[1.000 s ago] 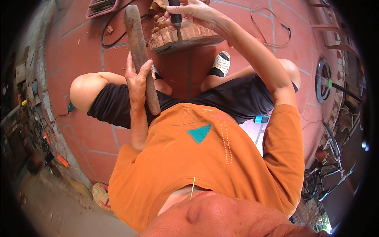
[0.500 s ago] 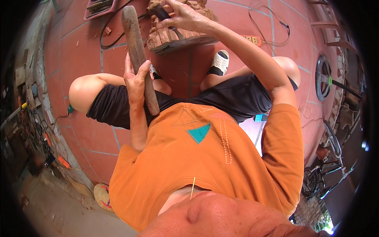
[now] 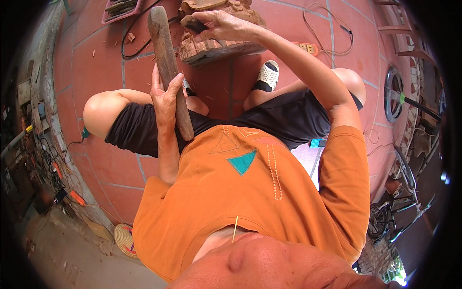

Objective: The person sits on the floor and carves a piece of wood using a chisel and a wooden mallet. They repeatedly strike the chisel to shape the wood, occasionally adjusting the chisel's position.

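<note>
Our left hand clasping worn wooden club, our right hand grasping dark-handled tool, by near edge of ridged wood carving

That orange shirt mid-frame has a teal triangle and pale dotted lines; the shorts are black. Tiles are red with grey seams, the stick brown, the basket upper left pink.

Shirt is orange and short-sleeved; its front bears a teal triangular patch, stitched outlines and two rows of pale dashes. Shorts are black. Footwear is white, perforated. Left hand and right hand are bare.
</note>
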### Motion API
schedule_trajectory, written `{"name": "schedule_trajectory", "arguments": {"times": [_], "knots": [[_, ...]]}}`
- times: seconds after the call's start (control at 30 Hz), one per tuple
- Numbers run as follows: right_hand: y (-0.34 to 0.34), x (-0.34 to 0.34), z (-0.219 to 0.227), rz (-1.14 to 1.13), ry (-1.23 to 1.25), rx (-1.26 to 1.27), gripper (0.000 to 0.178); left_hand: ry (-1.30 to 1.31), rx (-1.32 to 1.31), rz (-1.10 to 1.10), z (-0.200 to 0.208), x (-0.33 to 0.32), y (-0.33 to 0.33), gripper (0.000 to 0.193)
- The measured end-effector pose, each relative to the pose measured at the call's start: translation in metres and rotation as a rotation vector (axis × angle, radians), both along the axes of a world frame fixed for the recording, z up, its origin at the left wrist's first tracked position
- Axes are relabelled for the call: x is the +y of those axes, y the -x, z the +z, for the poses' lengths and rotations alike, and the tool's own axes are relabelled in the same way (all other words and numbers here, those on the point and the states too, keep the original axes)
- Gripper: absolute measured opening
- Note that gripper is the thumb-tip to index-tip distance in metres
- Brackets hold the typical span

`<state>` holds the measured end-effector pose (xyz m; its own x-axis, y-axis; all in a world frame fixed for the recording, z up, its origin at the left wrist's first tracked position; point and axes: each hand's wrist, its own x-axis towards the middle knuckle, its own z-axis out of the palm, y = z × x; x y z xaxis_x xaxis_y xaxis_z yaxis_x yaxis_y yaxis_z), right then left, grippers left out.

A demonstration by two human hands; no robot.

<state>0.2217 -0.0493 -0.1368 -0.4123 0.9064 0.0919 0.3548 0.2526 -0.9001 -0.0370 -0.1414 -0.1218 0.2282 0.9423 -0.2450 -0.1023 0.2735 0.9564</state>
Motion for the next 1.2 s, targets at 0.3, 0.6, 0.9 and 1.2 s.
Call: {"name": "schedule_trajectory", "arguments": {"times": [0.3,0.6,0.9,1.2], "knots": [[0.000,-0.003,-0.002,-0.013,-0.061,-0.064,0.061,0.002,0.001,-0.006,0.000,0.000,0.000,0.068],[-0.001,-0.009,0.015,-0.014,-0.009,-0.148,0.061,0.001,0.000,-0.004,0.000,0.000,0.001,0.067],[-0.005,-0.003,-0.009,0.025,-0.205,-0.103,0.066,-0.031,-0.072,0.015,0.012,-0.002,-0.003,0.057],[-0.004,-0.007,-0.007,0.044,-0.202,-0.146,0.063,-0.248,-0.076,0.189,0.033,-0.013,-0.009,0.056]]}}
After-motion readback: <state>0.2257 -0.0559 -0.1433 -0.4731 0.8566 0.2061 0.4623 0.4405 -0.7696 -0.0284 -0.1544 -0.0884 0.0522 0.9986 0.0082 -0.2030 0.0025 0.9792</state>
